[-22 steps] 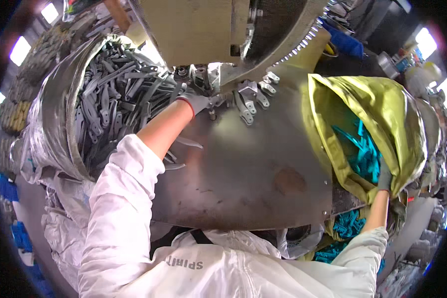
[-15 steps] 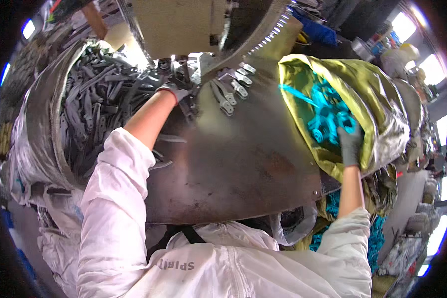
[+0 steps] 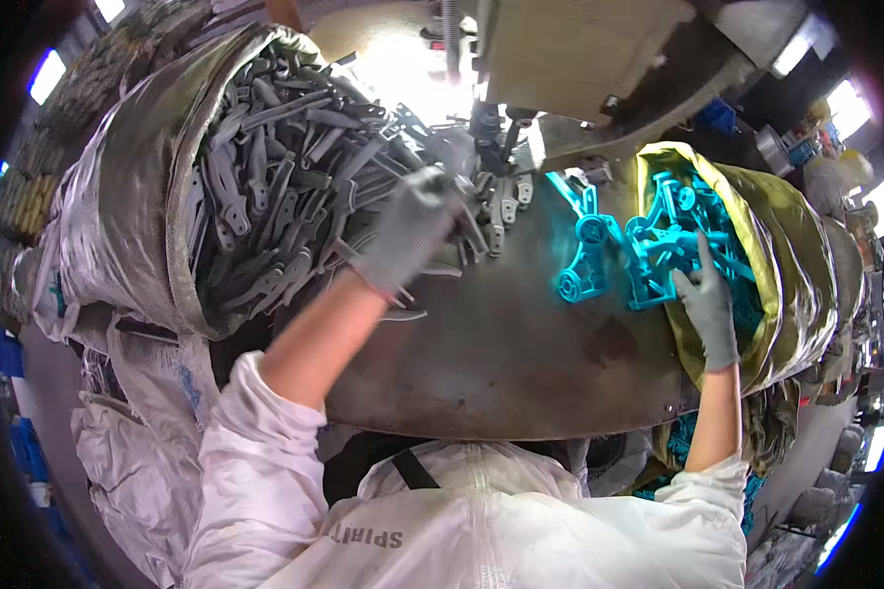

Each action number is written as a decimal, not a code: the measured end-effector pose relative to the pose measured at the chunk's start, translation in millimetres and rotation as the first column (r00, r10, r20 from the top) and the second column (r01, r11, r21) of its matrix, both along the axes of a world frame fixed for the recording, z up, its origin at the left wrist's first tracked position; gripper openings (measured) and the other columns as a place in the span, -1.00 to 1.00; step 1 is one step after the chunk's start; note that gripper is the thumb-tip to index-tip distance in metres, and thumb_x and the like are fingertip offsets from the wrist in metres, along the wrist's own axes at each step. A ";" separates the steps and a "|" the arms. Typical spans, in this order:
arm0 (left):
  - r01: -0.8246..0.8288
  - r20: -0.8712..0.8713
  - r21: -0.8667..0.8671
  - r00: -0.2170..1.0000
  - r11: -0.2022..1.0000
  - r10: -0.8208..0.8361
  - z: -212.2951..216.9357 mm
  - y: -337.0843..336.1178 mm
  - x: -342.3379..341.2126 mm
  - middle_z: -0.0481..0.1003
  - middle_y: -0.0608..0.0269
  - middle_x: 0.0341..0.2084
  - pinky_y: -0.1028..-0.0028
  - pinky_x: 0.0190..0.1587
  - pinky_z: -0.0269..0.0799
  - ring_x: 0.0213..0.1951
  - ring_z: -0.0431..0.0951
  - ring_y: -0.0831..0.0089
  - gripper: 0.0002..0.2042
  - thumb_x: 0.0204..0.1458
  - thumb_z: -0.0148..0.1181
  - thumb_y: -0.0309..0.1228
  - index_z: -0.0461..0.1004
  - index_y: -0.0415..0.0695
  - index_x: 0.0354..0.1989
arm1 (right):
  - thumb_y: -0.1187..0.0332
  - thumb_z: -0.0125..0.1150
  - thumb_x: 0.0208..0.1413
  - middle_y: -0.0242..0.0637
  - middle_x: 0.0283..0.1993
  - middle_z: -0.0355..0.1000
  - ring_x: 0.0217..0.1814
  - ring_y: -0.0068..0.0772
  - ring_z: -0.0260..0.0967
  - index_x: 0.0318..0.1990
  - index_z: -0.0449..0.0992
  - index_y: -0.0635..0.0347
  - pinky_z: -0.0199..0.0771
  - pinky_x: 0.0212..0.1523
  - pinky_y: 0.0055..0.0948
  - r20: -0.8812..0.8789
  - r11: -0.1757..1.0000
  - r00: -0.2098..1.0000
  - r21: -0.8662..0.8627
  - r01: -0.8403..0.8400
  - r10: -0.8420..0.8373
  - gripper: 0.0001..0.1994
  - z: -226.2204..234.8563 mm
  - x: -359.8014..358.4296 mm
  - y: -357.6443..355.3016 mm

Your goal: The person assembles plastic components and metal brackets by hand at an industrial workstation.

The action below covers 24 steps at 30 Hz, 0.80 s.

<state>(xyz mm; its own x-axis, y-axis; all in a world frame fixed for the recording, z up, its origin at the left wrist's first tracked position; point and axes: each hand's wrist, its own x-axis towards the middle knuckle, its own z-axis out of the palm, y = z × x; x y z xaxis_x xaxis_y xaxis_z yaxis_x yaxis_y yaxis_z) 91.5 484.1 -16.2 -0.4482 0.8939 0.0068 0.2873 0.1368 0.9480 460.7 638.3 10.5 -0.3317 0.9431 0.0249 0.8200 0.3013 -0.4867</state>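
My left hand [image 3: 413, 231], in a grey glove, is over the right edge of a heap of grey handle-like parts [image 3: 295, 196]. Motion blur smears its fingers, so whether it holds one of the parts cannot be told. A large woven sack [image 3: 118, 187] lies on its side around that heap. At the right, my right hand [image 3: 709, 309], gloved too, has its index finger and thumb apart against bright teal plastic parts [image 3: 663, 240]. These spill from the mouth of a yellow-lined sack [image 3: 820, 236] onto the metal table [image 3: 481, 363].
A machine with a flat tan panel [image 3: 570, 59] stands at the table's far side. Several grey parts [image 3: 501, 206] lie in front of it, near a bright light [image 3: 403, 74]. More teal pieces [image 3: 683, 437] show below the table's right edge.
Teal parts have come out of the yellow sack onto the table. My left hand has drawn back from beneath the machine, toward me. The whole view has shifted.
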 end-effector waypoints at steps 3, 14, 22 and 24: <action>0.011 -0.525 0.309 0.836 0.951 0.160 -25.4 9.8 26.4 0.44 -0.02 -0.10 0.27 -0.11 0.40 -0.10 0.45 0.07 -0.77 -0.10 0.12 -0.46 0.48 -0.19 -0.22 | 0.36 0.16 0.00 -0.13 -0.31 0.34 -0.41 -0.31 0.34 0.14 0.33 0.09 0.33 -0.43 -0.29 0.062 0.970 0.995 0.235 0.067 -0.084 -0.52 -19.0 -13.0 -33.0; 0.147 -0.929 -0.092 0.345 0.985 -0.138 -38.8 73.5 -53.9 0.39 0.08 -0.04 0.30 -0.06 0.40 -0.01 0.43 0.16 -0.71 -0.11 0.10 -0.43 0.47 -0.03 -0.14 | 0.43 0.10 -0.05 0.04 0.10 0.18 0.12 0.05 0.15 -0.02 0.36 0.33 0.19 0.10 -0.11 0.174 0.844 0.975 0.494 -0.210 0.140 -0.63 -89.9 -26.8 -51.6; 0.202 -0.863 -0.054 0.483 0.978 -0.148 -5.0 51.2 -56.3 0.52 0.05 -0.32 0.28 -0.03 0.38 -0.18 0.52 0.10 -0.74 -0.13 0.14 -0.46 0.47 -0.12 -0.19 | 0.48 0.10 -0.07 -0.07 -0.01 0.24 0.02 -0.03 0.21 -0.02 0.37 0.27 0.23 0.04 -0.16 0.010 0.795 0.982 0.585 -0.158 0.188 -0.63 -65.8 -42.6 -53.8; 0.270 -0.842 0.021 0.524 0.963 -0.128 -4.4 29.2 -45.2 0.43 0.10 -0.08 0.23 0.11 0.26 0.01 0.41 0.14 -0.67 -0.15 0.15 -0.47 0.44 -0.09 -0.12 | 0.48 0.13 -0.10 -0.11 -0.04 0.28 0.00 -0.09 0.22 0.01 0.37 0.21 0.24 0.02 -0.20 -0.039 0.681 0.955 0.710 -0.180 0.293 -0.59 -47.0 -61.4 -57.6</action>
